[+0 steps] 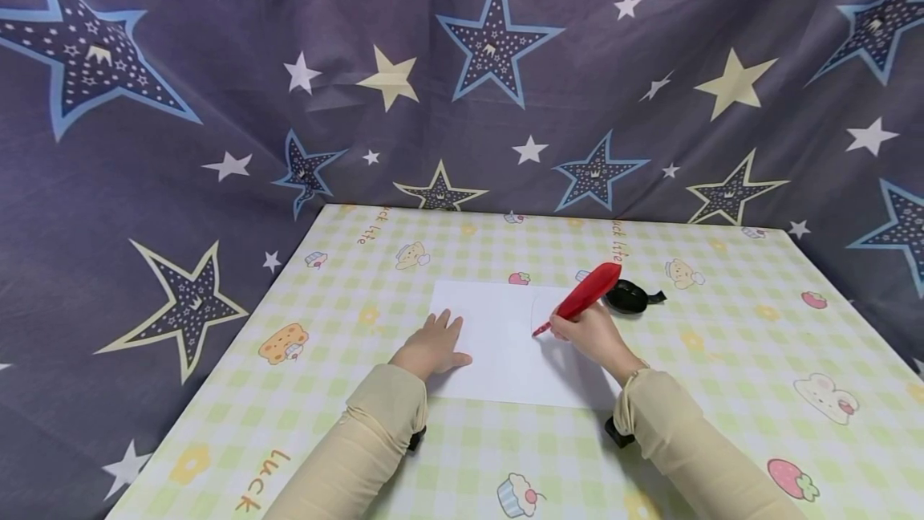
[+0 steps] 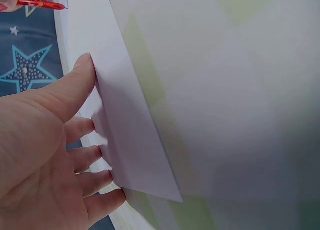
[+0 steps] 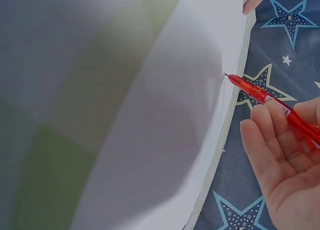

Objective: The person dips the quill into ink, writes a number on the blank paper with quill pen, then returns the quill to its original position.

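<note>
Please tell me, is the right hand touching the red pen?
Touching. The right wrist view shows the right hand holding the red pen, its fingers directly against it.

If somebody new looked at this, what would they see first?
Probably the big red pen, in the right hand over the white paper. Then the cloth full of stars behind the table, and maybe the small black thing on it, just beyond the right hand.

A dark, star-printed fabric backdrop (image 1: 491, 119) hung behind a green-and-white checked tablecloth (image 1: 476, 444). A rounded black object (image 1: 626, 298) with a flat tab lay upon the tablecloth.
</note>
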Motion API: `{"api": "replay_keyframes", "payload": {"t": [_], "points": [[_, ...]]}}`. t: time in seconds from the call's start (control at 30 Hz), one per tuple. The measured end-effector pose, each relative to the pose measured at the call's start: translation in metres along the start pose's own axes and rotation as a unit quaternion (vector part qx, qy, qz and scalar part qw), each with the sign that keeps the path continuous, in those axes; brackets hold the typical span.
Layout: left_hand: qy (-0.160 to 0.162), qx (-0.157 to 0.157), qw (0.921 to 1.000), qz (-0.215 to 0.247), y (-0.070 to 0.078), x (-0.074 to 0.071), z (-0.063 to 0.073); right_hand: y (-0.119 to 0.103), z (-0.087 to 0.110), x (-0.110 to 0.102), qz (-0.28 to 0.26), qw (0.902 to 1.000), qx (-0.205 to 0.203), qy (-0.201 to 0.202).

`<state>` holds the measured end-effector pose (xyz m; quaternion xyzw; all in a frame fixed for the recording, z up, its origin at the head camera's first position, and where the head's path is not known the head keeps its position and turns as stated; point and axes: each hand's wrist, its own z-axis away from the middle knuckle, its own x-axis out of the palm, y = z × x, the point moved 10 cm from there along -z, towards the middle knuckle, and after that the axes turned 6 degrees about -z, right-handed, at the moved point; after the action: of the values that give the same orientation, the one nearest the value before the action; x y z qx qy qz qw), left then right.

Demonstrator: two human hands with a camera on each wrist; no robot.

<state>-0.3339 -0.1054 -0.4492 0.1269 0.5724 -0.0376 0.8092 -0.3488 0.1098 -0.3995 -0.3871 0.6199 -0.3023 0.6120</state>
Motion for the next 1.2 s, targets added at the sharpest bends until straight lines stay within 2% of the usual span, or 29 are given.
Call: {"api": "replay_keyframes", "payload": {"t": [0.27,0.6,1.2], "points": [[-0.007,0.001,1.0,0.0,0.005,-0.006,0.01,-0.002,0.002,0.0,-0.011,0.9999,-0.007,-0.004],[-0.003,0.005,1.0,-0.003,0.003,-0.003,0.006,0.0,0.005,0.0,-0.01,0.9999,0.0,-0.009],[-0.003,0.006,1.0,-0.002,0.003,-0.005,0.007,0.0,0.013,-0.004,-0.007,0.9998,-0.005,-0.017]]}}
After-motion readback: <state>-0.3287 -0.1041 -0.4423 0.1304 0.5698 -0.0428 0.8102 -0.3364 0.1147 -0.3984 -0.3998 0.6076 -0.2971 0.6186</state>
